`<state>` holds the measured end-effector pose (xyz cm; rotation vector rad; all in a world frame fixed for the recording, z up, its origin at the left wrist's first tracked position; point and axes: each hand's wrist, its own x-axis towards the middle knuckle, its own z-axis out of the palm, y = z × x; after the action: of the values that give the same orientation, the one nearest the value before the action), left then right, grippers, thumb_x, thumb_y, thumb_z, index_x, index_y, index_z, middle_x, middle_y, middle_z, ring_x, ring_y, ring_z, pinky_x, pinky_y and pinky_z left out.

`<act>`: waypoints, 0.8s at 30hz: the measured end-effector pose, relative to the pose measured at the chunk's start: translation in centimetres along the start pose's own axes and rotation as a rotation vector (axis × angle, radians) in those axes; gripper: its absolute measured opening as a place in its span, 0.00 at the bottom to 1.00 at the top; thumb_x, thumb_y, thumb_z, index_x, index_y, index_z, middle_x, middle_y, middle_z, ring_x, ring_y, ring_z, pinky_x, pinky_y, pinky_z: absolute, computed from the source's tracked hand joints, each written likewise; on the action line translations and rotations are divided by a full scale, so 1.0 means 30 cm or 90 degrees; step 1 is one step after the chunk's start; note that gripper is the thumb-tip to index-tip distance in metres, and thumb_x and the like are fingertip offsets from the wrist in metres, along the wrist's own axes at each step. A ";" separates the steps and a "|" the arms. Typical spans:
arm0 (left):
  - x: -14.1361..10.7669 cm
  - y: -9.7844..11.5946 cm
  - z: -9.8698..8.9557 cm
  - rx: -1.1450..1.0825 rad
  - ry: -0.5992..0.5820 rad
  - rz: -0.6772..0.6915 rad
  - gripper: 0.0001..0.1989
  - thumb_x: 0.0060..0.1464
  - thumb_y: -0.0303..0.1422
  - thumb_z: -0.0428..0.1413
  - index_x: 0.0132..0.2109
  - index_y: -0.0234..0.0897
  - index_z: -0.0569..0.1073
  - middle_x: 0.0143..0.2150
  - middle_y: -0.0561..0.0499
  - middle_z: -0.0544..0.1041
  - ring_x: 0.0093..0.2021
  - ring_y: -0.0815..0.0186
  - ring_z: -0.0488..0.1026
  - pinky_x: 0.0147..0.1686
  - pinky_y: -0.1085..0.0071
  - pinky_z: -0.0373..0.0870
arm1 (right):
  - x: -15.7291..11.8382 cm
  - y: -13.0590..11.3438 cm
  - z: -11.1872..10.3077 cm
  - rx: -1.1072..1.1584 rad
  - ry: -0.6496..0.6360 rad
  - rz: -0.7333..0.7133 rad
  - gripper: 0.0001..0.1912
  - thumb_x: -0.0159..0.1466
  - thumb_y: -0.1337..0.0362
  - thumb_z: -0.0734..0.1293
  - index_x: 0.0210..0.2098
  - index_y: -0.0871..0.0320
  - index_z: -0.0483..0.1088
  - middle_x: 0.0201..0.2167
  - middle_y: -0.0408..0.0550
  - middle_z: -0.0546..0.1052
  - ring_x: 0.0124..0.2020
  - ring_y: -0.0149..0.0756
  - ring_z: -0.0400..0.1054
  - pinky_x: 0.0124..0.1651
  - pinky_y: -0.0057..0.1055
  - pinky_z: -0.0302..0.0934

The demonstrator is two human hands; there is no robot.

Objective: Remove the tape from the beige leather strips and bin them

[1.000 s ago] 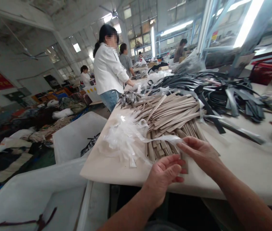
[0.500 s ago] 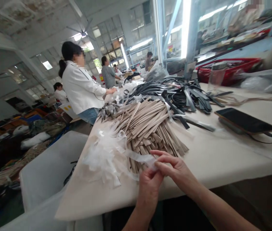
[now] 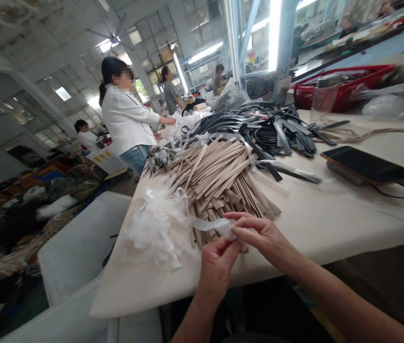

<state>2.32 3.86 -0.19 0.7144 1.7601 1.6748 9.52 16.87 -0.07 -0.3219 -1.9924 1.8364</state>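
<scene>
Both hands meet just above the table's near edge, pinching one translucent white strip [image 3: 207,224]. My left hand [image 3: 219,259] is closed on its lower end, thumb against fingers. My right hand [image 3: 255,233] is closed on the strip from the right, thumb and index finger at the same spot. The strip runs leftward toward a loose heap of similar white strips [image 3: 151,224] on the table. Right behind my hands lies a large pile of flat beige strips [image 3: 219,181]. Whatever lies between my fingertips is partly hidden.
Black straps [image 3: 259,126] are heaped farther back on the table [image 3: 316,224]. A phone [image 3: 369,164], a clear jar [image 3: 325,97] and a red basket [image 3: 348,83] stand to the right. A co-worker in white [image 3: 126,114] works at the left edge, near a white bin [image 3: 83,243].
The view has shifted slightly. My hands stay together on the strip, nearly in place. The co-worker in white has turned a little and the co-worker's hands have moved.
</scene>
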 end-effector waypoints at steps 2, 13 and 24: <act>0.008 0.000 0.005 -0.015 -0.011 0.010 0.16 0.52 0.43 0.59 0.32 0.33 0.80 0.28 0.50 0.76 0.32 0.64 0.69 0.36 0.70 0.64 | -0.005 -0.015 0.001 -0.005 -0.013 -0.005 0.14 0.62 0.55 0.66 0.27 0.57 0.77 0.52 0.52 0.73 0.47 0.46 0.70 0.45 0.36 0.65; 0.013 -0.041 0.005 -0.299 0.113 -0.098 0.20 0.31 0.43 0.71 0.26 0.31 0.77 0.23 0.49 0.76 0.24 0.69 0.70 0.28 0.73 0.67 | 0.227 0.097 -0.356 -0.678 0.236 0.067 0.19 0.60 0.54 0.66 0.44 0.62 0.73 0.44 0.65 0.75 0.44 0.59 0.70 0.40 0.47 0.64; 0.012 -0.030 0.003 -0.379 0.085 -0.136 0.21 0.33 0.43 0.71 0.28 0.30 0.76 0.24 0.48 0.78 0.22 0.71 0.73 0.26 0.77 0.69 | 0.371 0.149 -0.371 -0.680 0.081 0.203 0.14 0.66 0.54 0.66 0.40 0.61 0.71 0.36 0.46 0.74 0.35 0.35 0.70 0.41 0.38 0.66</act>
<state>2.16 4.12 -1.09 0.1440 1.2531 1.9818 4.10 32.13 -2.40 -1.0583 -2.7526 0.6664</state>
